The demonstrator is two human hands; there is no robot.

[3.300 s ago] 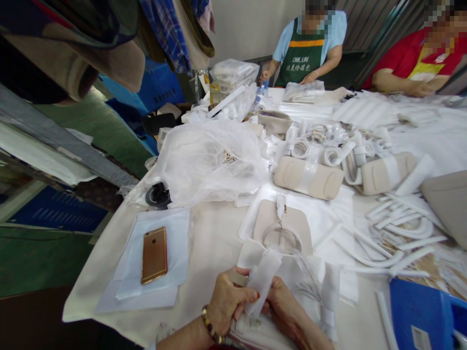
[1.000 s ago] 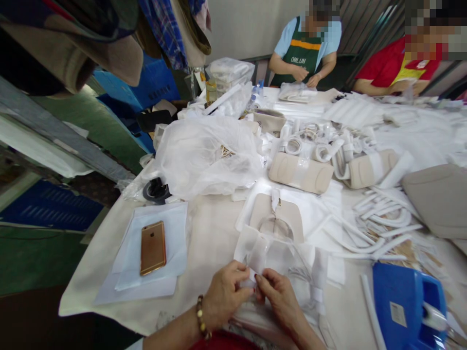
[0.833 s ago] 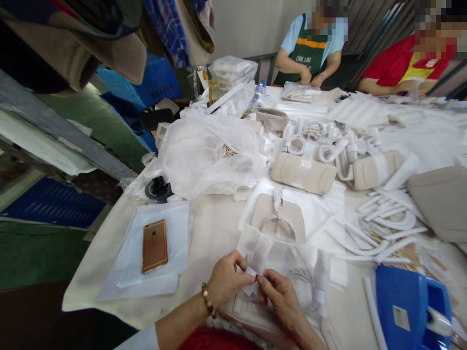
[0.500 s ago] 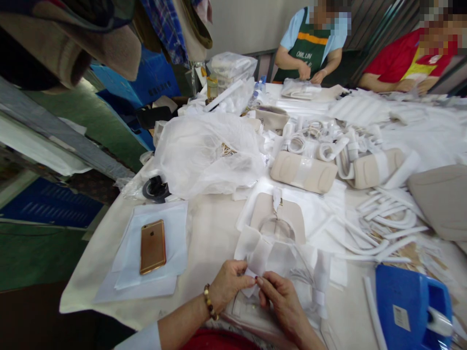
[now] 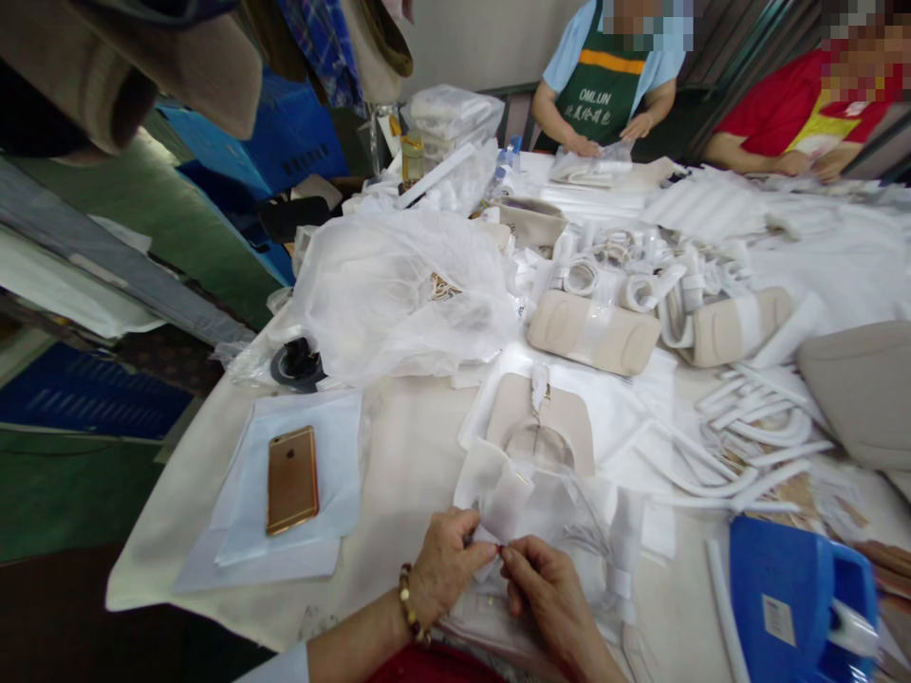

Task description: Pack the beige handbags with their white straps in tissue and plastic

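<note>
My left hand, with a beaded bracelet at the wrist, is closed with thumb and forefinger on a small piece of white wrapping. Its thumb tip meets the fingertips of my right hand, which is closed in a pinch. A tiny red spot shows between the two hands; what it belongs to is too small to tell. Just beyond and under the hands lies a bag in clear plastic. Farther off, a beige bag with a white-wrapped clasp rests on white sheets.
A gold phone lies on papers at the left. A tape roll and a big plastic bag are behind it. A blue tape dispenser stands at the right, near white foam strips. Two people work across the table.
The view has shifted slightly. Both hands stay together in nearly the same pinch. Across the table, the hands of the person in the green apron have moved apart over a plastic bag.
</note>
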